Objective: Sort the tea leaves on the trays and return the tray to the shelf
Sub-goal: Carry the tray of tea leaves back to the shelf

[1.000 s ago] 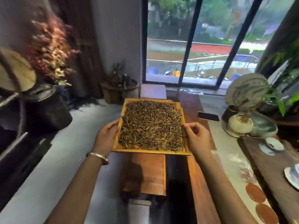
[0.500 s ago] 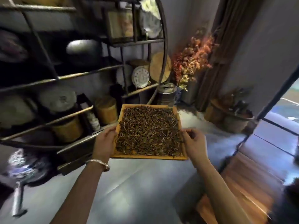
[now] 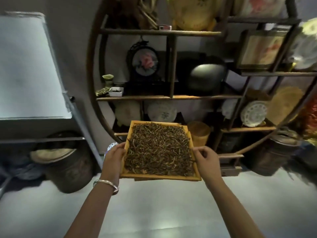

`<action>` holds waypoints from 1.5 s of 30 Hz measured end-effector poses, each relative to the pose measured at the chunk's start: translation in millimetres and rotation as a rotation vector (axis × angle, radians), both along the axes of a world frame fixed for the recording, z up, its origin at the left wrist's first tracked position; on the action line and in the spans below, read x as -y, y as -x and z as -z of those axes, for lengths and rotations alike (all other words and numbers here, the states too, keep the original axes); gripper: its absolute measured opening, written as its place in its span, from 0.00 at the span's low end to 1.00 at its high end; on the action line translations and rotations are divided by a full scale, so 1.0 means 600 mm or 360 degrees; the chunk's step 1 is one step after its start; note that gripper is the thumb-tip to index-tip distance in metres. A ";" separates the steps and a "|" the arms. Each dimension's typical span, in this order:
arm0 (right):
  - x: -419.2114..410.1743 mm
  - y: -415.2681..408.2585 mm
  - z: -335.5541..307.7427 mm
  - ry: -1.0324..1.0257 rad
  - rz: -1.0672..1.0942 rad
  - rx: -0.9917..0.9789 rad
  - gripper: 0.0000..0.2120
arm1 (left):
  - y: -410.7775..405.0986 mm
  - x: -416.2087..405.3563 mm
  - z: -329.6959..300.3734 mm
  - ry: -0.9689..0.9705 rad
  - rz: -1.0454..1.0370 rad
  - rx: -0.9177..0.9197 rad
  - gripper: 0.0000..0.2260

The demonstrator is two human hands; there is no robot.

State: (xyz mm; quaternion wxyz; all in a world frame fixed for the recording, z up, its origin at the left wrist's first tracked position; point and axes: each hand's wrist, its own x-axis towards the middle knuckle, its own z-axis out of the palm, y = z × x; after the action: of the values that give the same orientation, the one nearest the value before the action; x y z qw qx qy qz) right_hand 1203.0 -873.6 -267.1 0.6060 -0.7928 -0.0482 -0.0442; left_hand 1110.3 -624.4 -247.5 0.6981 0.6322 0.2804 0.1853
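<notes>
Both hands, left [image 3: 114, 156] and right [image 3: 206, 158], grip the side rims of the tray [image 3: 159, 176] of tea leaves [image 3: 158, 148], held level before the shelf [image 3: 169, 97], so the return step seems underway, needing a free ledge and a steady slide-in.

The view swings from the window and long table round to the round wooden shelf [image 3: 171, 97], which now stands straight ahead. The tray [image 3: 159, 176] of tea leaves [image 3: 159, 148] — once over the table, then off to the shelf's right — now hangs directly before its lower tiers.
</notes>
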 end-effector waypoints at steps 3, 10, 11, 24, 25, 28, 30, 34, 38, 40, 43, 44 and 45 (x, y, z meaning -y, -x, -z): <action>-0.059 -0.066 0.002 0.0020 -0.0087 0.0064 0.06 | -0.040 -0.044 0.007 0.0018 -0.0128 -0.0023 0.14; -0.141 -0.270 0.018 0.0028 -0.0215 0.0096 0.05 | -0.208 -0.119 0.031 0.0093 -0.0235 0.0000 0.12; -0.149 -0.302 0.019 0.0028 -0.0233 0.0083 0.05 | -0.236 -0.128 0.033 0.0102 -0.0262 -0.0005 0.12; -0.259 -0.608 0.033 0.0133 -0.0229 0.0083 0.06 | -0.531 -0.242 0.074 0.0192 -0.0390 -0.0012 0.10; -0.268 -0.622 0.035 0.0129 -0.0217 0.0076 0.06 | -0.549 -0.254 0.075 0.0168 -0.0377 -0.0015 0.10; -0.296 -0.656 0.044 0.0130 -0.0175 0.0051 0.06 | -0.601 -0.289 0.079 0.0116 -0.0324 -0.0031 0.10; -0.314 -0.674 0.051 0.0116 -0.0138 0.0029 0.06 | -0.631 -0.312 0.085 0.0096 -0.0281 -0.0046 0.11; -0.354 -0.704 0.065 0.0116 -0.0073 0.0001 0.06 | -0.680 -0.358 0.098 0.0107 -0.0213 -0.0047 0.11; -0.383 -0.727 0.081 0.0142 -0.0036 -0.0023 0.05 | -0.708 -0.390 0.115 0.0098 -0.0181 -0.0056 0.09; -0.393 -0.732 0.088 0.0130 -0.0030 -0.0053 0.05 | -0.713 -0.398 0.124 0.0123 -0.0182 -0.0073 0.10; -0.403 -0.741 0.094 0.0122 -0.0018 -0.0068 0.05 | -0.722 -0.405 0.130 0.0177 -0.0213 -0.0040 0.11; -0.405 -0.745 0.094 0.0122 -0.0016 -0.0070 0.05 | -0.726 -0.407 0.132 0.0200 -0.0229 -0.0033 0.11; -0.407 -0.749 0.094 0.0126 -0.0014 -0.0071 0.05 | -0.731 -0.408 0.133 0.0221 -0.0241 -0.0030 0.11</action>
State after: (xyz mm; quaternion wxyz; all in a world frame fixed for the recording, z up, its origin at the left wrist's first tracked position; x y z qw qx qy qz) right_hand 1652.4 -629.6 -323.6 0.5753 -0.8166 -0.0400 -0.0220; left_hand 1548.6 -379.7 -327.0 0.7215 0.5611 0.3460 0.2118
